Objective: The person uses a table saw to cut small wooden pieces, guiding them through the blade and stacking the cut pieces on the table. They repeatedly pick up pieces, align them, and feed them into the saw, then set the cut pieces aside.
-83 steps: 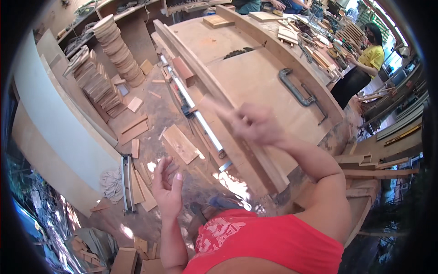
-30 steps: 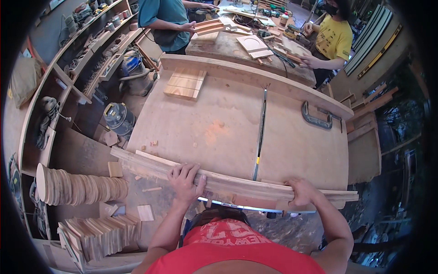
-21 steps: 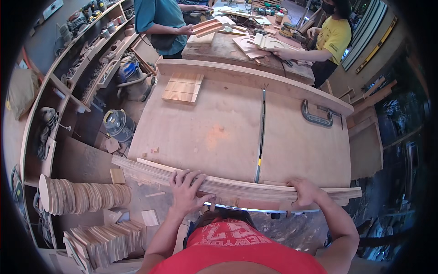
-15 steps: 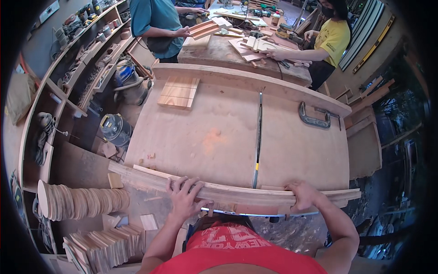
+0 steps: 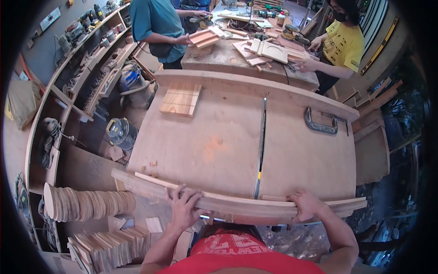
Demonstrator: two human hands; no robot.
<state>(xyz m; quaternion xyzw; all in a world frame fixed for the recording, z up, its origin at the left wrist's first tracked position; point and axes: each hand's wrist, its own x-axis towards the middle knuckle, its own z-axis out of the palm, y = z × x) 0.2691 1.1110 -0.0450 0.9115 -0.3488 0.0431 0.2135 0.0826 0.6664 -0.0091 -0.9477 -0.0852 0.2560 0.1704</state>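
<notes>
My left hand [image 5: 183, 208] grips the near wooden fence [image 5: 246, 205] of a large plywood sled, fingers bent over its top and thumb on the side toward me. Farther right, my right hand [image 5: 305, 205] is closed over the same fence. A long slot [image 5: 263, 141] runs from near to far across the sled's plywood base [image 5: 182, 141], with a dark strip and a small yellow mark showing in it. A pale wood block [image 5: 181, 99] with lines across it lies at the far left, by the far fence [image 5: 255, 89]. A C-clamp [image 5: 320, 122] sits at the far right.
Stacked wooden discs [image 5: 89, 204] and thin wood pieces [image 5: 109, 244] stand at lower left. Shop vacuums [image 5: 122, 133] and tool shelves [image 5: 98, 86] line the left. Beyond the sled, two people handle wood parts at a cluttered workbench [image 5: 205, 61]. Small offcuts [image 5: 153, 163] lie on the base.
The whole view has shifted slightly, with the scene lower and to the right. Both my hands keep their hold on the fence. The yellow-shirted person's hand has moved right, off the pale panel.
</notes>
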